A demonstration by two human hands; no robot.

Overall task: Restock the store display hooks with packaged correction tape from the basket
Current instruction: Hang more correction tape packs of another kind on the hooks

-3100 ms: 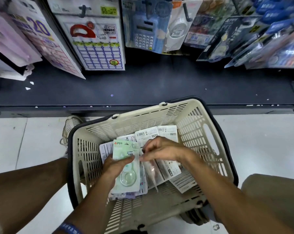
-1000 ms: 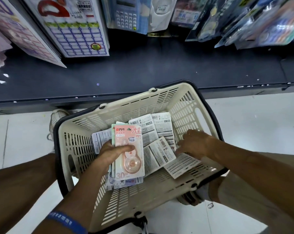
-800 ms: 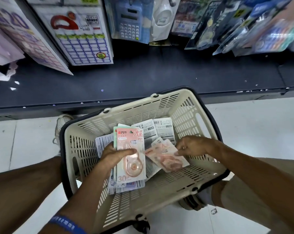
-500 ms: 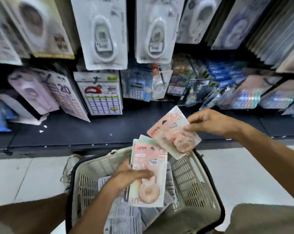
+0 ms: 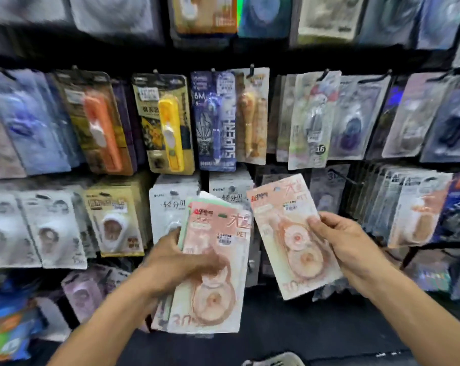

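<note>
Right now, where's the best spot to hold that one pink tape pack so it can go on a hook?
Probably the right edge near the middle, where the right hand pinches the single pink pack. That leaves the top edge free and facing the hooks.

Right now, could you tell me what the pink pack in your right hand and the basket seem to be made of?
Pink correction tape pack: looks like printed card under a clear glossy plastic blister, going by its sheen. Basket: probably matte cream plastic; only its rim shows.
</note>
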